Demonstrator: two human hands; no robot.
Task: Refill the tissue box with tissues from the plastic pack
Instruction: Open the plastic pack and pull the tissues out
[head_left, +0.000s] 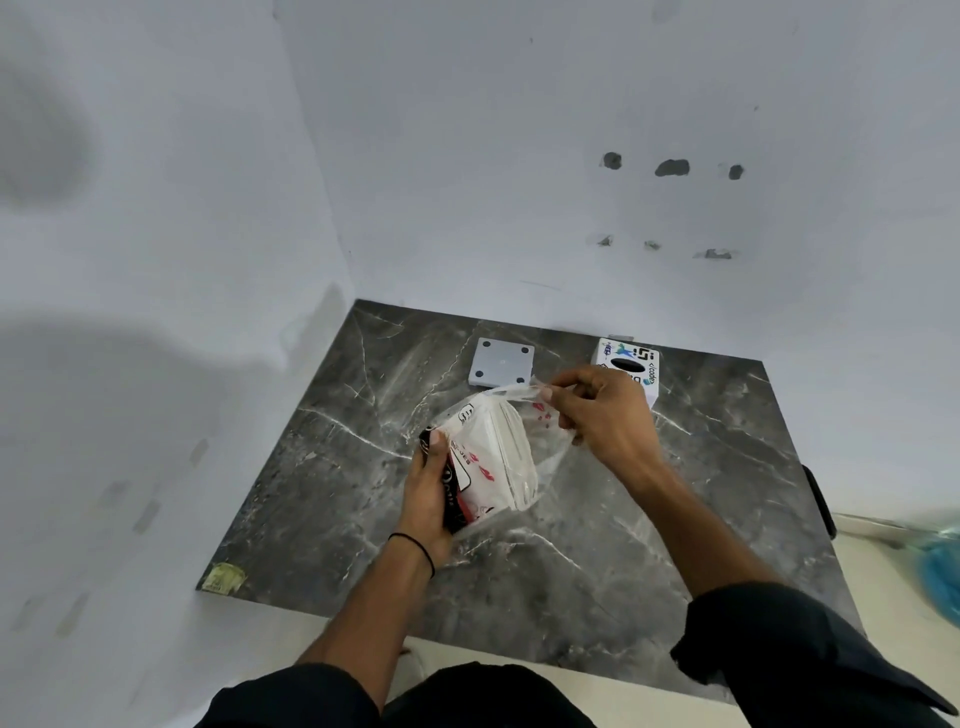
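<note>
While the left hand curls its fingers round the printed end of the plastic pack, holding it over the dark marble table, the right hand pinches the pack's loose clear flap between thumb and fingertips. White tissues show through the film. The tissue box stands at the table's far edge, partly behind the right hand, near a grey square plate.
</note>
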